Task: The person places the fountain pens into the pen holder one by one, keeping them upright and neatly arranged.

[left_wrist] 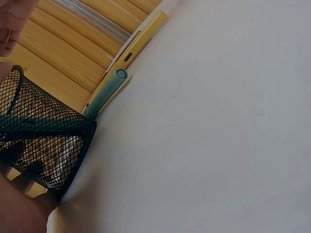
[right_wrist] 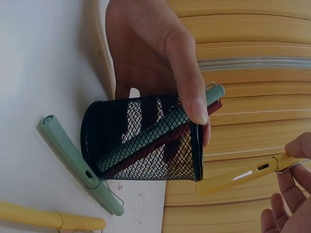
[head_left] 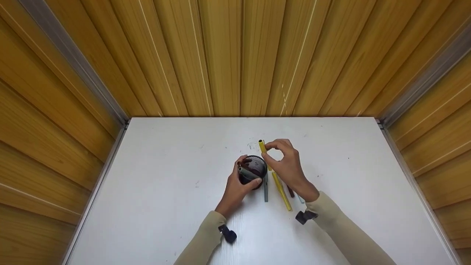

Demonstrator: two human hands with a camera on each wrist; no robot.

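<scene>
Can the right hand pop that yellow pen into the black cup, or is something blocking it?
Probably yes. The right hand pinches the yellow pen, whose tip is right at the rim of the mesh cup. The left hand steadies the cup; the two pens inside seem to leave room.

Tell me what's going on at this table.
A person's left hand grips a black mesh pen cup standing on the white table, with a green and a dark red pen inside. The right hand pinches a yellow pen, its lower end at the cup's rim. More pens lie on the table beside the cup, among them a green pen and another yellow pen.
</scene>
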